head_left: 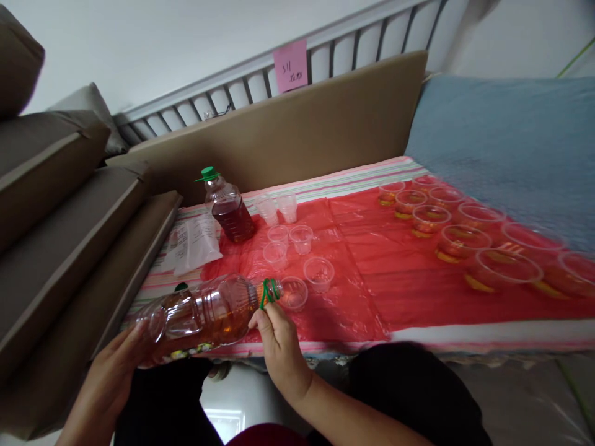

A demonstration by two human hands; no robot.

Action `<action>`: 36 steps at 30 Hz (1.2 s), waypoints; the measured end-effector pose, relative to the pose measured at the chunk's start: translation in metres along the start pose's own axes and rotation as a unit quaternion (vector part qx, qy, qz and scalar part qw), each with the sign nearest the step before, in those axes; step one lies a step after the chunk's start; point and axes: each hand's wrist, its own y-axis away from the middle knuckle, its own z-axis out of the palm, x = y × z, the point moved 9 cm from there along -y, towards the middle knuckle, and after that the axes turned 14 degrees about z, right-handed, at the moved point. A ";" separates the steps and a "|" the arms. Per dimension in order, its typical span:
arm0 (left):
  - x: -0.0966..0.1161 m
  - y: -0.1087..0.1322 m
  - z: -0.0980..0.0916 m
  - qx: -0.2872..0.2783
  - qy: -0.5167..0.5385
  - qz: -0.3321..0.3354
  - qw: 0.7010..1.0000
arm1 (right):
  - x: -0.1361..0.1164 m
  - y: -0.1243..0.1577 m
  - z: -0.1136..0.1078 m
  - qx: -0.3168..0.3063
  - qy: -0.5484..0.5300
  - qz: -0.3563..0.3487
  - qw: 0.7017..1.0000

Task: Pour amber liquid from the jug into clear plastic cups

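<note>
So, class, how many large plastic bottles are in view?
2: the tilted bottle held by the left hand and right hand, and the green-capped bottle standing behind it.

a striped cloth (367, 176) bears a red plastic sheet (360, 254). a dark bottle (235, 218) stands upright there; a clear pouch (198, 248) lies just left of it, small cups (302, 240) near its right, wider cups (431, 218) well apart, farther right.
</note>
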 end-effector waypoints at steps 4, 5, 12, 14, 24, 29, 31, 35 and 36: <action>0.001 0.000 0.001 -0.003 0.015 -0.002 1.000 | 0.001 0.000 0.000 -0.002 -0.005 0.006 1.000; 0.002 -0.001 0.000 -0.004 0.014 0.000 1.000 | 0.002 0.000 0.000 -0.003 -0.006 0.009 1.000; -0.002 0.000 0.001 -0.002 0.042 -0.029 0.999 | 0.004 -0.002 0.000 -0.002 -0.013 0.018 1.000; -0.001 0.000 0.002 0.002 0.039 -0.031 0.999 | 0.003 -0.002 -0.001 0.000 -0.015 0.020 1.000; 0.000 -0.001 0.001 0.001 0.036 -0.021 0.999 | 0.007 -0.002 -0.002 -0.001 -0.018 0.029 0.999; 0.001 0.000 0.001 -0.010 0.017 -0.020 1.000 | 0.007 -0.002 -0.001 0.001 -0.016 0.029 0.999; 0.003 0.000 0.001 -0.016 0.017 -0.019 1.000 | 0.006 -0.002 -0.001 0.003 -0.015 0.029 0.999; 0.007 0.001 -0.001 0.001 0.005 -0.019 1.000 | 0.003 -0.002 -0.002 0.005 -0.019 0.021 1.000; 0.007 0.002 -0.002 0.005 0.001 -0.022 1.000 | 0.003 -0.001 -0.003 0.006 -0.019 0.021 1.000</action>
